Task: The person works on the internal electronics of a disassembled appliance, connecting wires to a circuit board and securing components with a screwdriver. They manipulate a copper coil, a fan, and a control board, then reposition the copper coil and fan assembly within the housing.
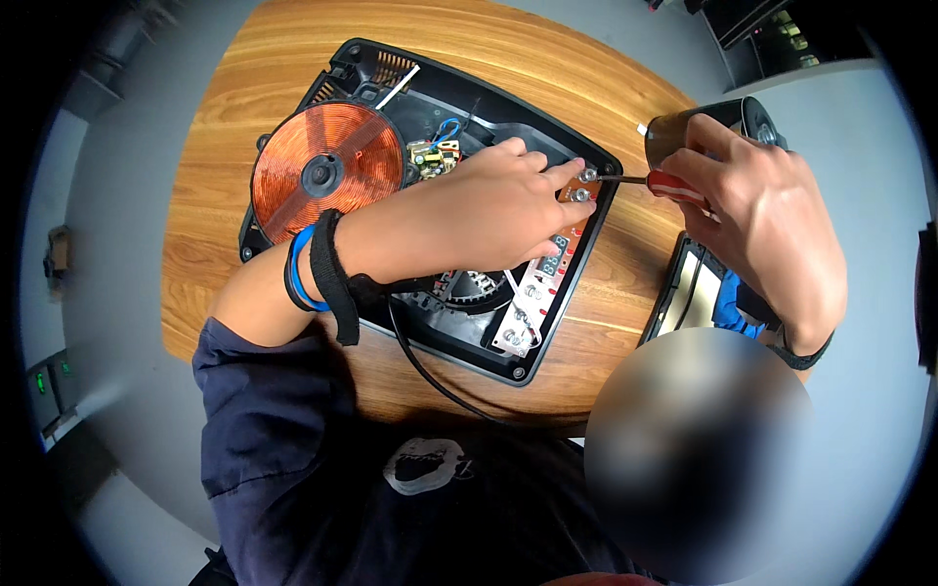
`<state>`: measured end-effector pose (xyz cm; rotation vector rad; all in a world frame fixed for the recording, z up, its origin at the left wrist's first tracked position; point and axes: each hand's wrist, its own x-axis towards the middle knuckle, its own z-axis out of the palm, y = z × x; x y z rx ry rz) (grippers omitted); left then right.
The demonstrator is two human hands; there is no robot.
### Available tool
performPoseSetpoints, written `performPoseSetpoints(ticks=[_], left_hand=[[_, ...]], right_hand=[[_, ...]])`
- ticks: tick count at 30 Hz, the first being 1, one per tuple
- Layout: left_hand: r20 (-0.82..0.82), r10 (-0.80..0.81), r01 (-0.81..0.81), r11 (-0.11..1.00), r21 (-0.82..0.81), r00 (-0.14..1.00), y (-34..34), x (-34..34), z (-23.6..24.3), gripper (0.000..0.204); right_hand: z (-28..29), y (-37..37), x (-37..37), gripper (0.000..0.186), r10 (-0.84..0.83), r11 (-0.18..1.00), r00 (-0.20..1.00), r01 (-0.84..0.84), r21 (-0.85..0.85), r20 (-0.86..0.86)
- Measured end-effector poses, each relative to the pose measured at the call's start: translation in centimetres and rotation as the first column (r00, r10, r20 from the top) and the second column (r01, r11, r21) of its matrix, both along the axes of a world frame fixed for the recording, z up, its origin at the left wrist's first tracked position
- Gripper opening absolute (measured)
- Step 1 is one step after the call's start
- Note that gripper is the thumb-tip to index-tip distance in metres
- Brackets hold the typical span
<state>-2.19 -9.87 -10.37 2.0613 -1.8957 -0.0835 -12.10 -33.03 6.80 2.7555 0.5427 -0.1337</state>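
Note:
My left hand [518,205] lies across an opened black appliance housing [532,134], fingers spread, with fingertips on the control board [576,227] near two silver knob-like fittings at its upper end. The board also carries a digital display [553,254]. My right hand [757,225] grips a red-handled screwdriver [664,185], its shaft reaching to the board's upper fitting. In the housing sit a round copper coil [293,166], a small circuit board [435,154] and a partly hidden black fan [469,291].
The housing rests on a wooden table [225,107]. A dark cylindrical container [672,130] stands at upper right, with an open case [684,298] holding blue items below it. A black cable [415,363] runs over the table's front. A blurred round patch covers the lower right.

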Motion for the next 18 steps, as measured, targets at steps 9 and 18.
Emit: performPoseSetpoints(ticks=[9, 18], left_hand=[[0.000, -0.004, 0.004, 1.000, -0.005, 1.000, 0.3, 0.1, -0.4, 0.061], [-0.041, -0.021, 0.023, 0.998, 0.058, 0.999, 1.5, -0.6, 0.4, 0.073]], right_hand=[[0.4, 0.3, 0.8, 0.034, 0.023, 0.999, 0.999, -0.022, 0.035, -0.024], [1.0, 0.8, 0.9, 0.019, -0.035, 0.995, 0.999, 0.038, 0.097, -0.028]])
